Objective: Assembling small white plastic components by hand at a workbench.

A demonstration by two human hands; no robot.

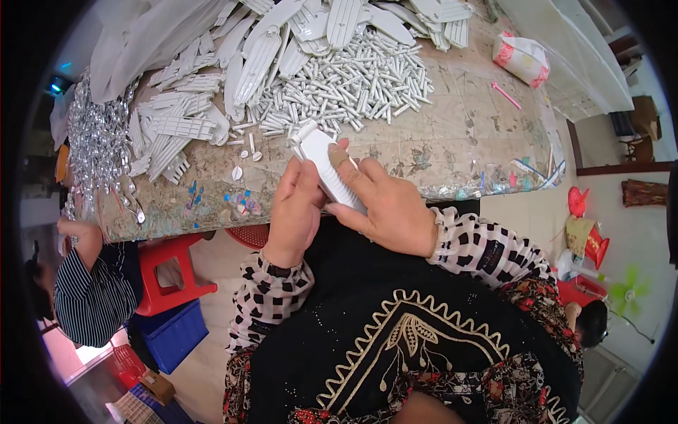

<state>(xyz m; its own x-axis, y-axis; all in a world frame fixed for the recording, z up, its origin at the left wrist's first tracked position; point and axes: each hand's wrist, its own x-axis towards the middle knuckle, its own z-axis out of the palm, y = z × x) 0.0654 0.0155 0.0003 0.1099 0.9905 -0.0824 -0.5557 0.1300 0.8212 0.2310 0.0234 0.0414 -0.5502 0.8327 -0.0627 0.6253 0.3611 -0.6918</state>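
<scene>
Between both hands, at the table's near edge, is a white ribbed plastic part [320, 155] with a small cylinder across its far end. My left hand [293, 208] has its fingers closed around the part's left side. From the right, my right hand [395, 212] grips it with thumb and fingers, hiding much of its near end. Just beyond lies a heap of small white plastic pins [353, 81]. White slatted oval pieces [258, 67] are piled behind that heap, and white comb-like pieces [183, 127] are stacked to its left. Small white round bits [237, 172] lie left of my hands.
Silver metal pieces [102, 141] cover the table's left end, where a person in a striped shirt [95, 293] sits. A red stool [166, 272] and blue crate [173, 336] stand below. A tissue pack [521, 58] and a pink stick [506, 95] lie at right.
</scene>
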